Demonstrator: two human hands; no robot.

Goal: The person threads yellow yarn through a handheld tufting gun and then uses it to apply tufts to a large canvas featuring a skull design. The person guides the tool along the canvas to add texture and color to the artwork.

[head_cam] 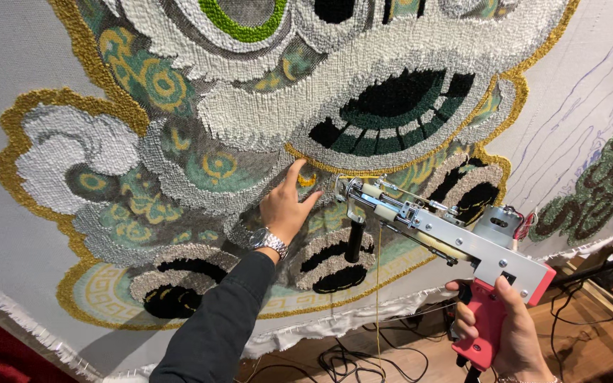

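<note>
Left hand (285,206) flat on tufted cloth (179,142); right hand (509,330) grips tufting gun (448,237).

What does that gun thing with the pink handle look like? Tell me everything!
The tufting gun has a silvery metal body, a pink-red handle and a black front grip hanging below. Its needle end points left, right at the tufted cloth near a gold outline. A thin yellow yarn hangs down from it. The right hand grips the pink handle. The left hand presses the cloth beside the tip, not touching the gun.
</note>
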